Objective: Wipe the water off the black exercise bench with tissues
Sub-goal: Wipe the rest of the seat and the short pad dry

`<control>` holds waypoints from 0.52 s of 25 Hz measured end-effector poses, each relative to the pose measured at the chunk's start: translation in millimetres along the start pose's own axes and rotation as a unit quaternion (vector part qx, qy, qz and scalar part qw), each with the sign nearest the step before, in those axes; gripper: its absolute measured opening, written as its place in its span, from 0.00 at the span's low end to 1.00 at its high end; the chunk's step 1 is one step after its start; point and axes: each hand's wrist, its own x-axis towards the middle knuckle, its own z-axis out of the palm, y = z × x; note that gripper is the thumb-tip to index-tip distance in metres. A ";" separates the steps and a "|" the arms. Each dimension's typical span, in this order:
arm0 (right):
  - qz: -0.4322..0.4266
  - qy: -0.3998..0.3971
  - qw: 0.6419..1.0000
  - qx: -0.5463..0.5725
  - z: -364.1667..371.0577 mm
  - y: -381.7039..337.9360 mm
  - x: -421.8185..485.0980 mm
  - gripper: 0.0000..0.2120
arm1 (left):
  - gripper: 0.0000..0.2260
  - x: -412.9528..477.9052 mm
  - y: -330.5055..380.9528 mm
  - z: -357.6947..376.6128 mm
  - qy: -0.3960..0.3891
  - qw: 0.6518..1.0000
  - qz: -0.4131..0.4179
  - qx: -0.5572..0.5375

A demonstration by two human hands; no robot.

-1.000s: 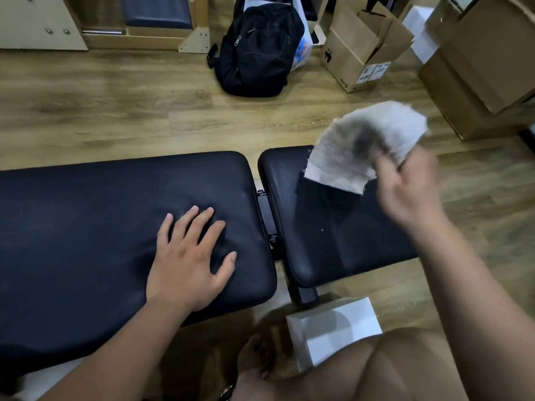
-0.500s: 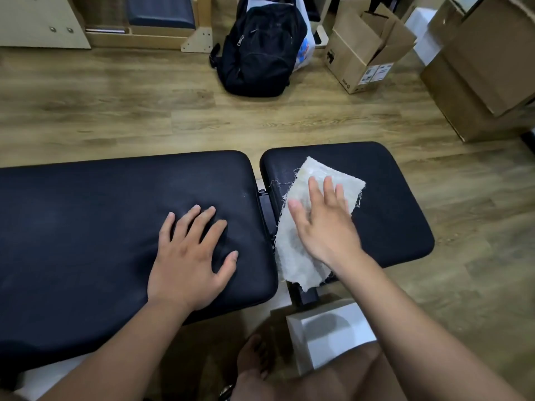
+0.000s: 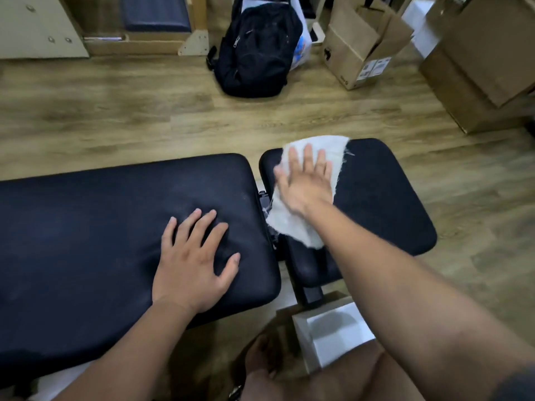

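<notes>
My right hand (image 3: 307, 183) lies flat with its fingers straight and slightly spread. It presses a white tissue (image 3: 292, 230) onto the short seat pad (image 3: 388, 204) of the black exercise bench (image 3: 34, 328), just right of the frame's centre. The tissue covers the left part of that pad from its far edge to about the middle. Its edges are frayed, and one ragged corner hangs over the gap between the two pads. I cannot tell whether the surface is wet.

My left hand (image 3: 191, 264) rests palm down on the long back pad (image 3: 86, 227) at centre-left, fingers spread and holding nothing. The padding dents under it.

On the wooden floor (image 3: 115, 117) at top centre a black backpack (image 3: 254, 50) leans against a plastic bag (image 3: 302, 47) with blue print. To its right stands an open cardboard box (image 3: 347, 56) with white labels and a black mark, all too small to read. Larger cardboard boxes (image 3: 486, 59) fill the upper right. At lower centre a white box (image 3: 333, 331) sits by the bench's leg, near my bare foot (image 3: 260, 357).
</notes>
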 end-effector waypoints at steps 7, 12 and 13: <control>-0.028 0.036 0.998 -0.033 4.7 146.5 -68.2 0.34 | 0.27 0.4 0.5 1.8 -0.004 1.000 0.002 0.005; 0.219 0.017 0.975 0.039 -17.9 150.8 16.4 0.32 | 0.27 1.2 0.3 3.6 0.004 1.000 0.003 0.004; 0.206 0.013 0.978 0.038 -18.7 126.6 20.8 0.32 | 0.27 1.5 0.5 3.4 0.004 1.000 0.002 0.003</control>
